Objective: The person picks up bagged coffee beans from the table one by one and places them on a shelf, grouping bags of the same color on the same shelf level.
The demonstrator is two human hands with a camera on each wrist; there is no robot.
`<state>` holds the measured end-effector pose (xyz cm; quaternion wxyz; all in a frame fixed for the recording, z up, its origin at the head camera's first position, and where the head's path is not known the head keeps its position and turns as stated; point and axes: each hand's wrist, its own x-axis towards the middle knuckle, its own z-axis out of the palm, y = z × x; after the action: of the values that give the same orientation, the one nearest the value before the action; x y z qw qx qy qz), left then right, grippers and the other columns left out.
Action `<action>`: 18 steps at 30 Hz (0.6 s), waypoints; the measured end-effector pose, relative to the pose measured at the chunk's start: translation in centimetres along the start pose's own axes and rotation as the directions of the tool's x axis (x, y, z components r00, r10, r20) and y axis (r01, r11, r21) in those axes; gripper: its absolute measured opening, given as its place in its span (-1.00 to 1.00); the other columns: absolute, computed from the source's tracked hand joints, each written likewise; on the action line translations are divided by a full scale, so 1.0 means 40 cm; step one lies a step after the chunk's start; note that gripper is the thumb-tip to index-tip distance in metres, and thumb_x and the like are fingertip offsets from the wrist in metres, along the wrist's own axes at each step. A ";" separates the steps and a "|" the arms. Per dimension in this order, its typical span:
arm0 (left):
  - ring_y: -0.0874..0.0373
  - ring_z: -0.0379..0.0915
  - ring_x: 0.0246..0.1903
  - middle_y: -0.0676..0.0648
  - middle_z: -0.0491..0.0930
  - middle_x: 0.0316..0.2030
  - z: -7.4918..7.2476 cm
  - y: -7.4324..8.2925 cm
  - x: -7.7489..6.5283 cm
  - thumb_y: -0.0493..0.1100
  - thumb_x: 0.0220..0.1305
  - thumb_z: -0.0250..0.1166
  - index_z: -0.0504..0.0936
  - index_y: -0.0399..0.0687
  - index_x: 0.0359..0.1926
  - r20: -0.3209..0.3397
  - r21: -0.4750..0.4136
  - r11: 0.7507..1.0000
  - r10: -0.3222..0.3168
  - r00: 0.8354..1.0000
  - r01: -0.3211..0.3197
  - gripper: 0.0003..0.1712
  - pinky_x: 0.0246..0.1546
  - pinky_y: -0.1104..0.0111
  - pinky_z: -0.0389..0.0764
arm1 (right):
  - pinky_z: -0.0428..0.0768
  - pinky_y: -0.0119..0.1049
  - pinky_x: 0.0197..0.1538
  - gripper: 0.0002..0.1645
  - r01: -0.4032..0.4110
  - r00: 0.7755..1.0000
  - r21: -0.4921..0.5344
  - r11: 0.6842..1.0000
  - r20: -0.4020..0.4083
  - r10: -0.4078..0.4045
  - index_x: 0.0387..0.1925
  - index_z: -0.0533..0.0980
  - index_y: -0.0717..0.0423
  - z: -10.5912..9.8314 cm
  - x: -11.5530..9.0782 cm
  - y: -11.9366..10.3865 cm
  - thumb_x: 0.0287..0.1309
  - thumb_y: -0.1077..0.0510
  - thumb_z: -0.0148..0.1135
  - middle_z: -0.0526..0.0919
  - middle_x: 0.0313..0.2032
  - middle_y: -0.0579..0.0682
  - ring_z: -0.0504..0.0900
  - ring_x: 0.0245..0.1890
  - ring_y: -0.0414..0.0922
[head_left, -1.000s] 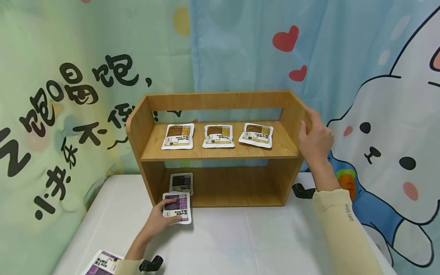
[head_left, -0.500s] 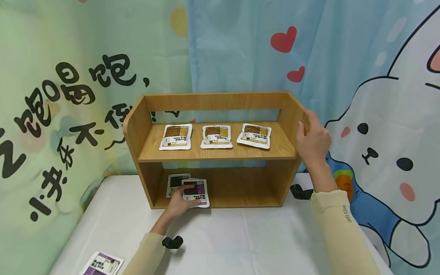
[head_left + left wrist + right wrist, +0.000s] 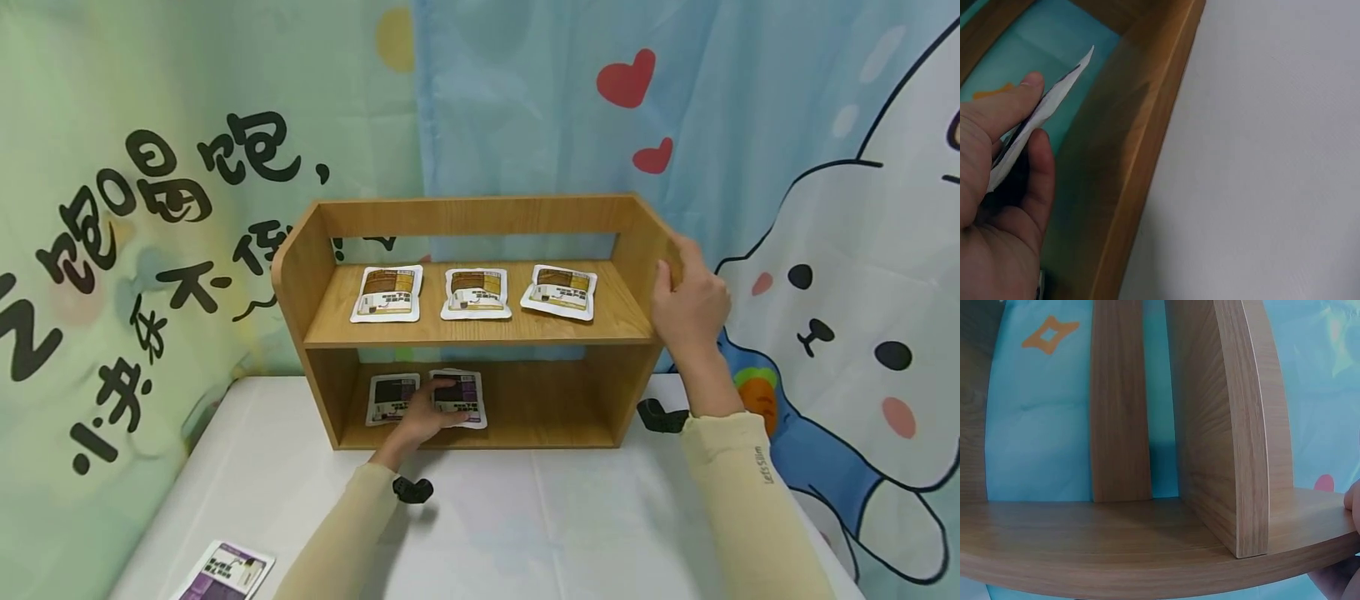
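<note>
A two-level wooden shelf (image 3: 480, 329) stands on a white table (image 3: 562, 517). Three brown-and-white packets (image 3: 474, 293) lie in a row on its upper board. On the lower board a purple-and-white packet (image 3: 392, 397) lies at the left. Beside it my left hand (image 3: 429, 414) pinches a second purple packet (image 3: 467, 398) between thumb and fingers; the left wrist view shows that packet (image 3: 1035, 122) edge-on inside the shelf's lower board (image 3: 1132, 150). My right hand (image 3: 686, 296) grips the shelf's right side panel (image 3: 1241, 425).
Another purple packet (image 3: 225, 571) lies on the table's near left corner. A printed cloth backdrop (image 3: 787, 167) hangs behind the shelf. The lower board has bare wood (image 3: 555, 408) to the right of the packets.
My left hand has carried the purple packet from the table in front of the shelf into the lower level, beside the packet lying there. The right hand has stayed on the side panel.
</note>
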<state>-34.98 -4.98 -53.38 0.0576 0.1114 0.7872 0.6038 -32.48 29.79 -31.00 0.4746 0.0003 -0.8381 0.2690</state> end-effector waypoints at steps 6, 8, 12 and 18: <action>-0.21 0.23 0.19 -0.33 -0.02 0.42 0.015 0.004 0.022 -0.17 0.03 0.53 0.35 -0.20 0.30 0.026 -0.062 0.998 -0.026 0.999 0.028 -0.16 0.13 0.02 0.37 | 0.51 0.18 -0.28 -0.57 0.009 1.000 0.009 1.000 -0.013 -0.009 0.22 0.46 0.05 0.005 -0.004 -0.004 0.35 0.11 0.12 0.66 -0.12 0.29 0.60 -0.33 0.31; -0.23 0.12 0.28 -0.35 -0.10 0.44 0.028 0.002 0.029 -0.22 0.03 0.53 0.33 -0.24 0.30 0.020 -0.068 0.997 -0.033 0.999 0.035 -0.16 0.17 0.01 0.32 | 0.51 0.16 -0.28 -0.56 0.009 1.000 0.009 1.000 -0.004 -0.009 0.23 0.46 0.05 0.002 -0.003 -0.004 0.35 0.11 0.12 0.66 -0.11 0.29 0.59 -0.33 0.31; -0.23 -0.11 0.39 -0.37 -0.23 0.46 0.049 -0.005 0.045 -0.28 0.03 0.51 0.31 -0.33 0.28 0.011 -0.055 0.998 -0.021 1.000 0.022 -0.18 0.25 0.02 0.22 | 0.49 0.14 -0.31 -0.55 0.008 1.000 0.015 1.000 -0.005 -0.008 0.24 0.46 0.04 -0.002 -0.001 -0.003 0.35 0.11 0.12 0.66 -0.14 0.30 0.58 -0.37 0.29; -0.22 -0.05 0.38 -0.38 -0.02 0.42 0.066 0.007 0.058 -0.29 0.00 0.52 0.36 -0.33 0.25 -0.026 0.027 1.000 -0.012 1.000 0.013 -0.20 0.27 0.02 0.20 | 0.48 0.16 -0.33 -0.55 0.028 1.000 0.020 0.999 -0.014 -0.027 0.24 0.46 0.04 -0.008 0.001 -0.003 0.34 0.15 0.15 0.66 -0.14 0.31 0.57 -0.40 0.31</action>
<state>-36.60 -1.84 -53.70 0.0498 0.0994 0.7968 0.5939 -32.21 29.86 -30.78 0.4841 0.0147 -0.8319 0.2708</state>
